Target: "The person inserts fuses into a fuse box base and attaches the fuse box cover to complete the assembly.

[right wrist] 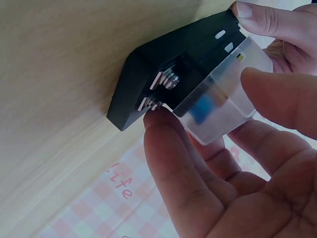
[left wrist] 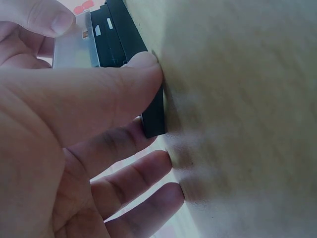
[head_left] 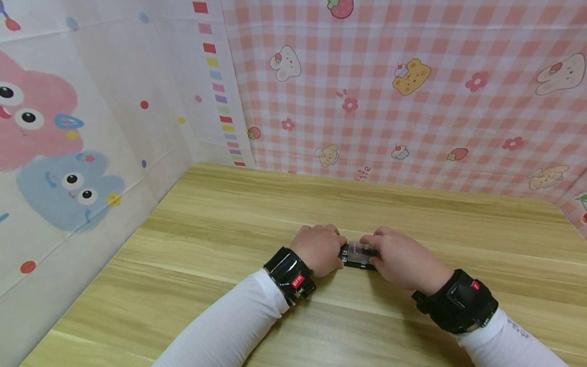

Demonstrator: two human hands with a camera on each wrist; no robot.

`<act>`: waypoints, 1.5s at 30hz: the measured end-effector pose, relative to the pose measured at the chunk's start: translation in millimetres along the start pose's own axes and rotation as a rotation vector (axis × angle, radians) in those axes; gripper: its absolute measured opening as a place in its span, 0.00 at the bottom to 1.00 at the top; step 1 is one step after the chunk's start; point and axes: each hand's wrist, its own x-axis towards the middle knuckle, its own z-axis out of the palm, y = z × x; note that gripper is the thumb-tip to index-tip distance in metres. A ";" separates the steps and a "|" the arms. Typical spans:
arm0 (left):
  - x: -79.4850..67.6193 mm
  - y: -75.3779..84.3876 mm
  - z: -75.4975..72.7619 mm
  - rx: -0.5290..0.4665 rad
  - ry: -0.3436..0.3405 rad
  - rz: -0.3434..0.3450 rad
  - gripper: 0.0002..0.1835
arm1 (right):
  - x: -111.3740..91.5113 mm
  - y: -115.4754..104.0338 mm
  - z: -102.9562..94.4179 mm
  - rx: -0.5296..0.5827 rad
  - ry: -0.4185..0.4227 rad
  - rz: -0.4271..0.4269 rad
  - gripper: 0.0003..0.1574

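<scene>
A black fuse block (right wrist: 163, 54) with a clear cover (right wrist: 218, 99) lies on the wooden tabletop. Metal screw terminals (right wrist: 171, 81) show at its end near the right hand, and something blue shows through the cover. My left hand (head_left: 318, 250) pinches the other end of the black base, thumb on top and forefinger along the far side; its other fingertips meet the tabletop. Across from it, my right hand (head_left: 408, 257) holds the clear cover, its thumb on one side and fingers around the other, one fingertip right at the screw terminals.
The wood-grain table (head_left: 238, 219) runs back to a pink checked cloth (head_left: 376, 122) with cartoon prints. A white cloth (head_left: 151, 66) with cartoon figures hangs along the left edge. Both wrists wear black strapped devices over white sleeves.
</scene>
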 end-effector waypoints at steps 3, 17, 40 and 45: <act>-0.6 0.3 -0.1 0.000 -0.002 0.000 0.23 | 0.4 -0.4 0.0 0.004 -0.006 0.004 0.24; 0.1 0.3 -0.1 -0.003 -0.002 -0.002 0.23 | 0.8 0.0 1.2 -0.016 -0.019 0.000 0.24; 0.8 0.2 -0.4 -0.007 -0.007 -0.005 0.21 | 1.1 -0.3 2.1 -0.040 -0.011 -0.004 0.24; 0.3 0.4 -0.7 -0.014 -0.005 -0.005 0.21 | 1.7 -0.3 1.8 -0.038 -0.019 -0.001 0.23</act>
